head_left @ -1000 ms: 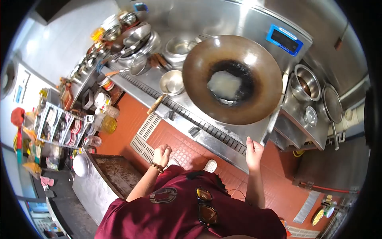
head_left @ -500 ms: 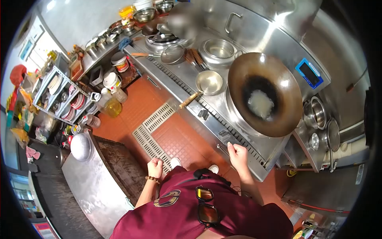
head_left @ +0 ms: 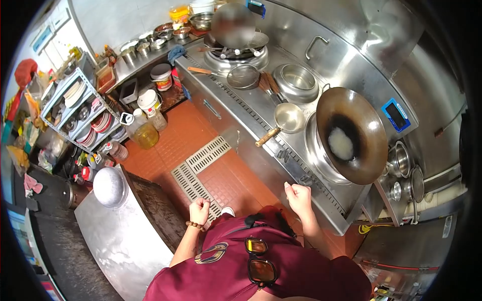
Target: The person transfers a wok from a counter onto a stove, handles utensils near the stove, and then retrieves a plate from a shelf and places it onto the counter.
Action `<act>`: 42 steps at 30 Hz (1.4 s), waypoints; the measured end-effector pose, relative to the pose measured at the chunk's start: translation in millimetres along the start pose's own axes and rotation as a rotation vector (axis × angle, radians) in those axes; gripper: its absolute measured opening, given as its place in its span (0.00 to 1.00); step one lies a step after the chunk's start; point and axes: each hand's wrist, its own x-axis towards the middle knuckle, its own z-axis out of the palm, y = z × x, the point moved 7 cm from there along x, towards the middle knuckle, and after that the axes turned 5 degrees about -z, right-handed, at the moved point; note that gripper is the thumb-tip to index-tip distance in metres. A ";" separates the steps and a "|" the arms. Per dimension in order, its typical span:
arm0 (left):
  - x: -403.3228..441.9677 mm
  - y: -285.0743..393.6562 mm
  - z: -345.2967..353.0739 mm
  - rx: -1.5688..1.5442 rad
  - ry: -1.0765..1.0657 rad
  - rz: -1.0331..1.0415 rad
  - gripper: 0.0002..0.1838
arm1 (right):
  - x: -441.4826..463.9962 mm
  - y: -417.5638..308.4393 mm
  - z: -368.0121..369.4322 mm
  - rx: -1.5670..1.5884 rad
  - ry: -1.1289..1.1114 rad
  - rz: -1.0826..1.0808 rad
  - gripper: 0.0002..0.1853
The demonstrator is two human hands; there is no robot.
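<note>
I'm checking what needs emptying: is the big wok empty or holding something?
Not empty: the wok holds a pale, cloudy pool, apparently liquid; which kind, I cannot tell.

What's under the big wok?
Under the big wok, a round steel burner rim shows along its image-left edge. The wok covers the burner's middle and far side, so whatever is there can't be seen.

I can see decent open floor (head_left: 246,193) between the left hand (head_left: 199,210) and right hand (head_left: 299,199), lower centre, so a hand could slip through there. Up-right it's tighter tho: stove (head_left: 256,100) front near the right hand, then the wok (head_left: 369,143) hogging centre right. Pot handle (head_left: 267,136) juts down-left mid-frame, strainer (head_left: 243,77) and brushes (head_left: 268,86) crowd upper centre.
</note>
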 end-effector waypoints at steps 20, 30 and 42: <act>49.4 -84.4 -64.9 -0.153 0.250 -0.213 0.15 | 200.7 -53.6 148.4 0.213 -0.234 -0.117 0.20; 220.7 47.6 -65.1 0.070 0.139 -0.093 0.16 | 328.0 -23.9 192.6 0.340 -0.144 -0.060 0.14; 346.3 171.6 15.9 0.260 -0.172 0.188 0.11 | 365.3 71.7 138.0 0.425 0.030 0.226 0.11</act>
